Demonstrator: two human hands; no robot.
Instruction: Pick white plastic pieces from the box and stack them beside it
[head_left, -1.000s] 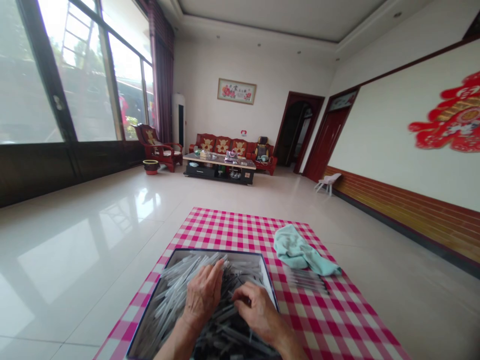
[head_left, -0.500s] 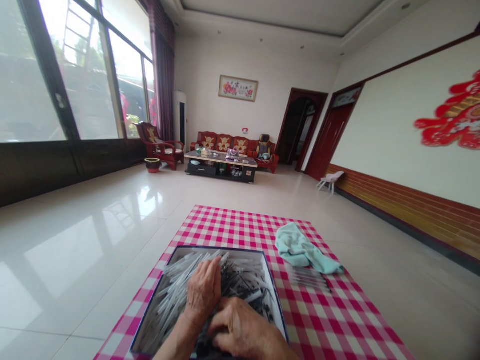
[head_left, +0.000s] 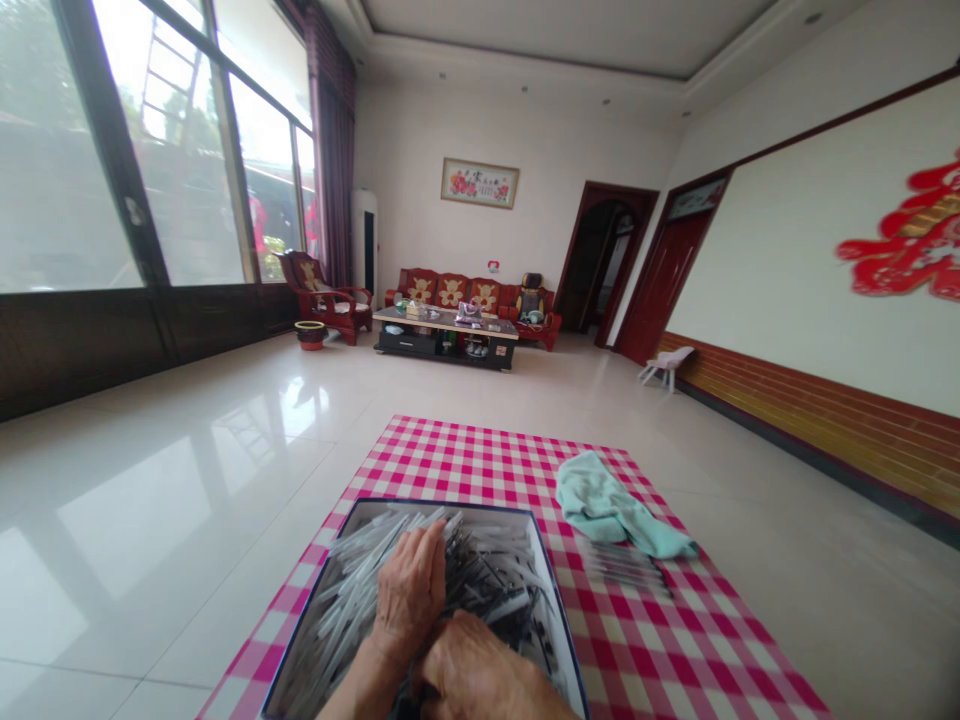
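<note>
A second ago my right hand (head_left: pixel 480 670) worked apart from the left, over the box's right half; now it sits low beside my left hand (head_left: pixel 411 585), overlapping its wrist in view. That brings both hands to one patch, which I judge suits close two-handed handling. The thin translucent pieces (head_left: pixel 352 590) lie heaped in the box (head_left: pixel 557 590), dark pieces (head_left: pixel 517 605) among them toward the right. My left fingers are together, the right ones curled under (hidden by my own knuckles), so I cannot tell whether either grip is clamped on anything. Beside the cloth (head_left: pixel 611 510), a row of pieces (head_left: pixel 626 567) rests on the checked surface (head_left: pixel 465 455).
</note>
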